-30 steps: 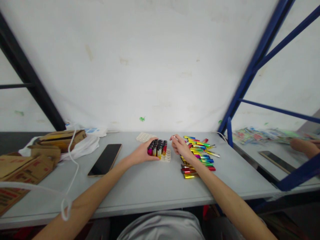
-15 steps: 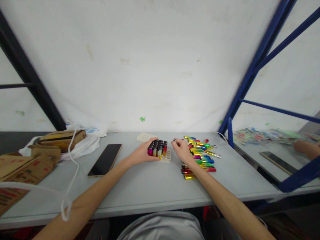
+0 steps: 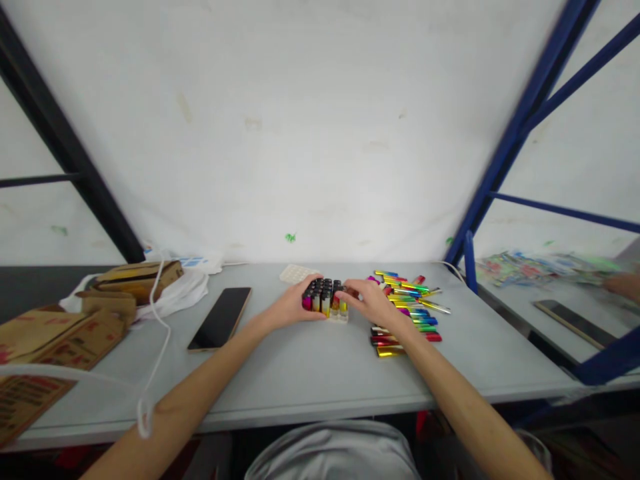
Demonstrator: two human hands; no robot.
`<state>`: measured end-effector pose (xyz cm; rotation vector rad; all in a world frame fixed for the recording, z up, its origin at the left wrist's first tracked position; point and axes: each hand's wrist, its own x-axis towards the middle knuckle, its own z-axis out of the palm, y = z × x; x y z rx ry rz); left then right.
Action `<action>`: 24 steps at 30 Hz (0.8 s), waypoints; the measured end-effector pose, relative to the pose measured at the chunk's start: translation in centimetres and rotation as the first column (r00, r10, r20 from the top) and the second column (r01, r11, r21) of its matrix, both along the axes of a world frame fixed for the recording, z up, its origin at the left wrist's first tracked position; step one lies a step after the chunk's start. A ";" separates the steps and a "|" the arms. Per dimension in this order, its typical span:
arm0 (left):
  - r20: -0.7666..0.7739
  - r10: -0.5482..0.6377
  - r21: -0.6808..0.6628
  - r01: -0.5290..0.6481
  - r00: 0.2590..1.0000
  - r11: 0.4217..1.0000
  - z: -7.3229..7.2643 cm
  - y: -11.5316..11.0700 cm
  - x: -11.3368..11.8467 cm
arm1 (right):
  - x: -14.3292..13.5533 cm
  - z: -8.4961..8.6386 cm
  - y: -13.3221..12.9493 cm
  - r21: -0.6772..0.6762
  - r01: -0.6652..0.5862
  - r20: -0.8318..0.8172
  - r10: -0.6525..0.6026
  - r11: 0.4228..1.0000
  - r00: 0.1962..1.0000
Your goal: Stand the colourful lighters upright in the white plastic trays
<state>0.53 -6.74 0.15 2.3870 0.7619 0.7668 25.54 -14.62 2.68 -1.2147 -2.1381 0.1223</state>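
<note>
Several upright lighters [image 3: 319,297] with black tops stand close together in a pale tray with round cells [image 3: 339,319]. My left hand [image 3: 294,303] curls round the left side of this group, thumb in front and fingers behind. At the tray's right side, my right hand [image 3: 369,300] pinches a yellowish lighter [image 3: 343,305] held upright, partly hidden by the fingers. Just right of that hand lies a loose pile of shiny lighters [image 3: 415,310] in yellow, red, green, blue and purple. Another pale tray [image 3: 296,273] lies behind my left hand.
A black phone [image 3: 221,319] lies to the left. Further left are cardboard boxes [image 3: 65,337], a white plastic bag [image 3: 193,290] and a white cable [image 3: 163,333]. A blue frame post [image 3: 493,173] borders the right side; beyond it are another phone [image 3: 575,321] and another person's blurred hand [image 3: 623,285].
My right hand has moved left from beside the pile to the tray's right side, with a lighter in its fingers. My left hand keeps its hold. The view has shifted slightly.
</note>
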 end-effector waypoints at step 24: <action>-0.017 -0.005 -0.020 0.005 1.000 1.000 1.0 -0.5 0.2 | 3.8 0.5 1.0 0.031 0.300 0.071 -0.302 0.953 0.951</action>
